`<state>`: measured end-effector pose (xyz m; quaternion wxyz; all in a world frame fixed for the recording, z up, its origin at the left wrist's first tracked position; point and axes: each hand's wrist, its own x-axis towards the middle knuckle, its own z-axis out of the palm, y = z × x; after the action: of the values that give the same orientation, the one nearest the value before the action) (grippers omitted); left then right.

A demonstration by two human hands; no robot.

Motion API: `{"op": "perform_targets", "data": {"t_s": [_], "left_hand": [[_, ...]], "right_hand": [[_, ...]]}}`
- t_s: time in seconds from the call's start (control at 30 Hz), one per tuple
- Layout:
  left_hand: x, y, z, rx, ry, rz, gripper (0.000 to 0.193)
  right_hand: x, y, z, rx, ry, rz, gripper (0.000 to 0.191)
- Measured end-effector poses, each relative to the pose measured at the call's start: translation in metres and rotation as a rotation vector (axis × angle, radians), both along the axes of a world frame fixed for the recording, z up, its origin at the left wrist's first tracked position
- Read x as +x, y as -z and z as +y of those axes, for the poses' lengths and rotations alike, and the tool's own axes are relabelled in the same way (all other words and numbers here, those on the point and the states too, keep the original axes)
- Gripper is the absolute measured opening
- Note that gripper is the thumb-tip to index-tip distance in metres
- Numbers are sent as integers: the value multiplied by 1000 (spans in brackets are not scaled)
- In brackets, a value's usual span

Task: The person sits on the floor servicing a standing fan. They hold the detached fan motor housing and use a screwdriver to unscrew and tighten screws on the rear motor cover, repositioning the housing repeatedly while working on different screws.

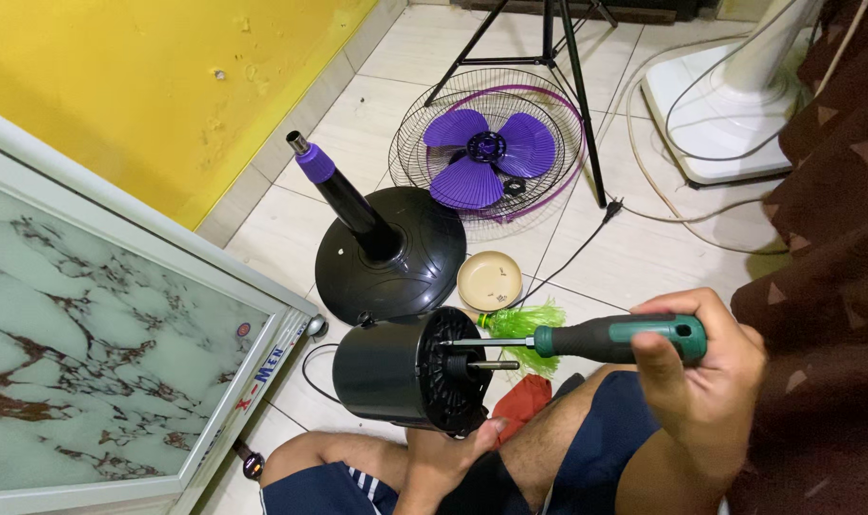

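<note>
My right hand (706,377) grips a screwdriver (606,339) with a green and black handle. Its metal shaft points left, with the tip against the front face of a black fan motor housing (396,372). The housing lies on its side over my lap, its spindle sticking out to the right just below the screwdriver shaft. My left hand (448,453) supports the housing from beneath, with the thumb at its lower front edge.
A black round fan base (424,253) with a purple-collared pole stands ahead. Behind it lie a wire fan grille (548,119) with purple blades, a small beige bowl (489,281), a green duster, a tripod, a white fan base and cables. A marble-patterned cabinet stands at left.
</note>
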<state>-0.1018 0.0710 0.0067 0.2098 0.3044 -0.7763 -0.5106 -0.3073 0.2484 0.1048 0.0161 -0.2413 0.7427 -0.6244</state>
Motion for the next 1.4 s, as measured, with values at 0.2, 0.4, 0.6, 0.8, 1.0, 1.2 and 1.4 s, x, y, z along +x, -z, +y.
{"op": "perform_targets", "data": {"t_s": [0.2,0.4,0.6,0.8,1.0,1.2,1.4], "left_hand": [[-5,-10,0,-42,36,54,38],[-5,-13,-1,-61,46,61,42],[1,-9,-7,84,76,114,36],[0,-13,-6,49,86,30,31],[3,-11,-10,151,58,179,38],[13,4,-14,289,29,155,27],[19,2,-10,113,89,88,22]], "right_hand": [[6,-35,-5,-425,-298,266,43],[9,-33,-12,-200,19,94,34],[10,-27,-12,-331,-220,72,36],[9,-37,-1,-409,-458,248,36],[9,-28,-9,-231,-370,285,38],[13,-20,-20,-300,-400,142,35],[21,-21,-23,-432,-383,173,34]]}}
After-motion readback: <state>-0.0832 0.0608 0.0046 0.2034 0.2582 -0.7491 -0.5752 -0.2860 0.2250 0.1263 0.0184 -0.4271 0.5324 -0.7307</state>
